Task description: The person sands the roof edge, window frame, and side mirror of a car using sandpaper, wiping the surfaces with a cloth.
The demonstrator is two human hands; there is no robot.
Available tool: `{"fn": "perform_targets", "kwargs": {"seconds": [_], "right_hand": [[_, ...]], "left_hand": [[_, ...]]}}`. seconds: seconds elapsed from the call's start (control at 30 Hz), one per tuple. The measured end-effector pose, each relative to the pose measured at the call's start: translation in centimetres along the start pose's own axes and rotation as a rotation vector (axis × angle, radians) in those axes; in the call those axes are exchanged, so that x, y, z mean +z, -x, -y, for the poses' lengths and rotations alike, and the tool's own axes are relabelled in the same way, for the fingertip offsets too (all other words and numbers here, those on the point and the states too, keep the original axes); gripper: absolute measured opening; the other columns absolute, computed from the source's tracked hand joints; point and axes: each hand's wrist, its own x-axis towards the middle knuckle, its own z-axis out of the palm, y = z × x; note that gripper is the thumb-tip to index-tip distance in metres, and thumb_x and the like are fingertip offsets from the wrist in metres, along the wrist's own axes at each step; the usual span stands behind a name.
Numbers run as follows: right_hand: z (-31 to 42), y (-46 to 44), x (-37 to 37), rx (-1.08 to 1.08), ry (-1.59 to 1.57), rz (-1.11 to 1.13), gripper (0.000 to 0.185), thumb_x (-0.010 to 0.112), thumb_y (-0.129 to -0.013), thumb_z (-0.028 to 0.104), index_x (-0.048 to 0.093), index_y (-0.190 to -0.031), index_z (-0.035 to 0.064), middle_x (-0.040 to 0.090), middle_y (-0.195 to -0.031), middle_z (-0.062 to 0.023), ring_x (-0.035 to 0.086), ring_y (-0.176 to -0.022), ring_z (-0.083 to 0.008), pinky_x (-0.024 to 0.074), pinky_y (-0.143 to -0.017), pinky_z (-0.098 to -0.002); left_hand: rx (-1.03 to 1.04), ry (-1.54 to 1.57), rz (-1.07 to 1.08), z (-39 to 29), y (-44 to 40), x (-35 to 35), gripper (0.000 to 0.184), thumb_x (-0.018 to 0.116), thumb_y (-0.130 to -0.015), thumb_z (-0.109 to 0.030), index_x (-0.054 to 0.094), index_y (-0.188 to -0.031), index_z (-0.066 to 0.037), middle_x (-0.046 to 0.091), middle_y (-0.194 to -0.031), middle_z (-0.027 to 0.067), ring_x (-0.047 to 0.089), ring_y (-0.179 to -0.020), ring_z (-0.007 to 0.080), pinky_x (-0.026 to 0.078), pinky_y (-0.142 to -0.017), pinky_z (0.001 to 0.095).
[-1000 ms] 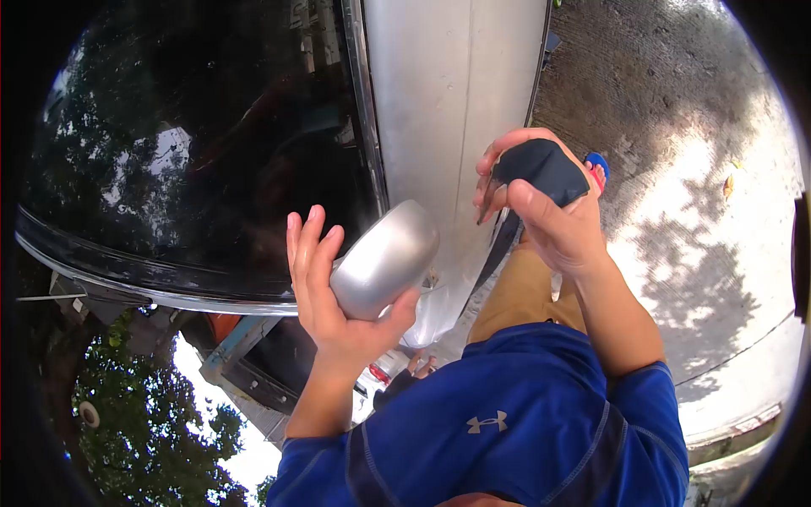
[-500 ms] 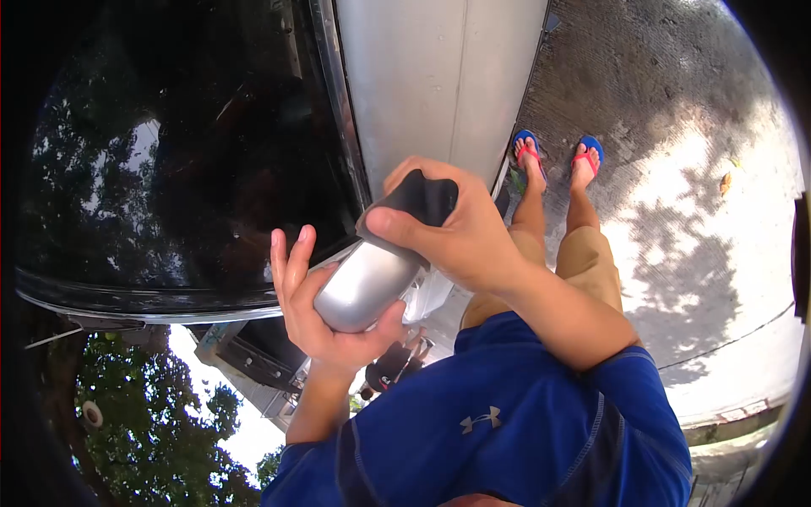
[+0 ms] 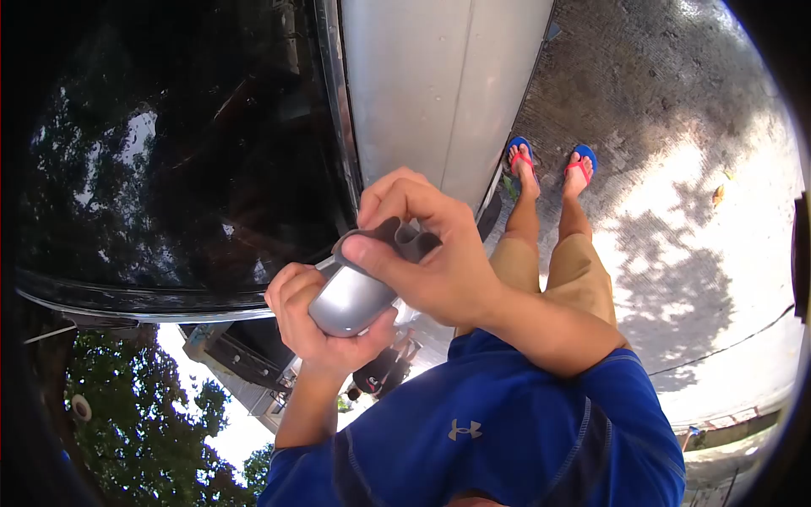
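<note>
A rounded silver shell (image 3: 346,300), like a car mirror cover, rests in my left hand (image 3: 306,325), whose fingers wrap its far side and whose thumb lies along the near edge. My right hand (image 3: 452,262) pinches a dark, flexible sheet (image 3: 410,241) against the upper end of the shell. The right thumb presses on the sheet, and part of it is bent up in folds between thumb and fingers. Both hands are over the edge of a silver car panel (image 3: 414,93).
Dark car glass (image 3: 194,169) with tree reflections fills the left. Two feet in blue and red flip-flops (image 3: 579,167) stand on sunlit concrete (image 3: 676,253). Another person in dark clothing (image 3: 378,372) is behind, at the lower middle. Trees (image 3: 135,422) show at lower left.
My right hand has moved left, bringing the dark sheet onto the shell, and its fingers have shifted up and left. My left fingers have closed more around the shell.
</note>
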Motion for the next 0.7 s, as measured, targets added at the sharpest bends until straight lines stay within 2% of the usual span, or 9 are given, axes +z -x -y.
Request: {"fn": "perform_targets", "kwargs": {"seconds": [0.03,0.1,0.17,0.27,0.4,0.53,0.63,0.67,0.7], "right_hand": [[0.2,0.0,0.2,-0.115,0.100,0.052,0.018,0.085,-0.091,0.005,0.067,-0.091,0.0041,0.064,-0.108,-0.0057,0.060,-0.099,-0.0112,0.0465,-0.090,-0.0286],[-0.8,-0.1,-1.2,0.021,0.009,-0.058,0.020,0.085,-0.091,0.007,0.066,-0.090,0.0040,0.064,-0.108,-0.0054,0.059,-0.101,-0.0118,0.0456,-0.090,-0.0288],[-1.1,0.4,-0.5,0.156,-0.189,-0.153,0.020,0.083,-0.092,0.009,0.065,-0.090,0.0025,0.065,-0.101,-0.0062,0.062,-0.098,-0.0149,0.0496,-0.091,-0.0329],[-1.7,0.2,-1.2,-0.044,0.036,-0.042,0.018,0.082,-0.093,0.007,0.065,-0.092,0.0015,0.065,-0.102,-0.0055,0.062,-0.094,-0.0114,0.0507,-0.088,-0.0303],[-3.8,1.3,-1.3,0.182,-0.179,-0.182,0.019,0.083,-0.094,0.009,0.065,-0.093,0.0028,0.066,-0.102,-0.0040,0.059,-0.091,-0.0106,0.0475,-0.084,-0.0293],[-2.7,0.5,-1.9,0.039,-0.141,0.005,0.022,0.086,-0.093,0.012,0.066,-0.094,0.0030,0.065,-0.101,-0.0023,0.059,-0.092,-0.0080,0.0485,-0.083,-0.0293],[-3.9,0.6,-2.7,0.231,-0.176,-0.033,0.023,0.087,-0.093,0.015,0.067,-0.094,0.0039,0.065,-0.102,-0.0014,0.059,-0.095,-0.0082,0.0479,-0.085,-0.0290],[-4.1,1.1,-1.9,0.268,-0.353,-0.097,0.021,0.087,-0.094,0.015,0.068,-0.096,0.0043,0.066,-0.102,-0.0015,0.061,-0.096,-0.0092,0.0480,-0.085,-0.0287],[-3.9,0.6,-2.2,0.203,-0.312,-0.068,0.021,0.086,-0.094,0.014,0.068,-0.096,0.0041,0.066,-0.103,-0.0016,0.061,-0.095,-0.0092,0.0479,-0.085,-0.0286]], "left_hand": [[0.004,-0.005,-0.005,-0.1,-0.1,0.1,0.081,0.091,-0.076,-0.059,0.059,-0.116,0.004,0.060,-0.107,0.0149,0.059,-0.104,0.0352,0.049,-0.095,0.0485],[0.015,-0.014,-0.007,-0.1,-0.4,-0.1,0.079,0.091,-0.076,-0.059,0.059,-0.114,0.003,0.059,-0.106,0.0149,0.059,-0.104,0.0348,0.049,-0.094,0.0475],[0.006,-0.021,-0.015,-0.3,-0.4,0.1,0.079,0.091,-0.077,-0.060,0.059,-0.113,0.003,0.059,-0.105,0.0145,0.059,-0.103,0.0343,0.048,-0.094,0.0472],[0.011,-0.040,0.012,-0.3,-0.3,-0.1,0.081,0.090,-0.077,-0.063,0.058,-0.113,0.003,0.059,-0.104,0.0143,0.059,-0.102,0.0342,0.048,-0.094,0.0477],[0.008,-0.030,-0.011,-0.3,-0.3,0.2,0.081,0.088,-0.079,-0.063,0.058,-0.114,0.003,0.059,-0.106,0.0150,0.059,-0.103,0.0348,0.048,-0.094,0.0491],[0.006,-0.039,0.014,-0.3,-0.2,0.1,0.081,0.088,-0.079,-0.062,0.058,-0.115,0.004,0.059,-0.108,0.0158,0.058,-0.105,0.0356,0.047,-0.095,0.0503],[0.022,-0.046,0.000,0.0,-0.2,-0.3,0.083,0.088,-0.080,-0.063,0.057,-0.117,0.005,0.059,-0.109,0.0158,0.058,-0.106,0.0361,0.048,-0.095,0.0509],[0.030,-0.040,-0.008,0.1,-0.1,-0.2,0.084,0.088,-0.080,-0.063,0.057,-0.118,0.005,0.059,-0.110,0.0158,0.058,-0.107,0.0363,0.048,-0.096,0.0510],[0.032,-0.028,-0.004,0.2,0.0,0.0,0.085,0.087,-0.080,-0.064,0.057,-0.119,0.005,0.059,-0.110,0.0157,0.059,-0.107,0.0365,0.048,-0.096,0.0512]]}}
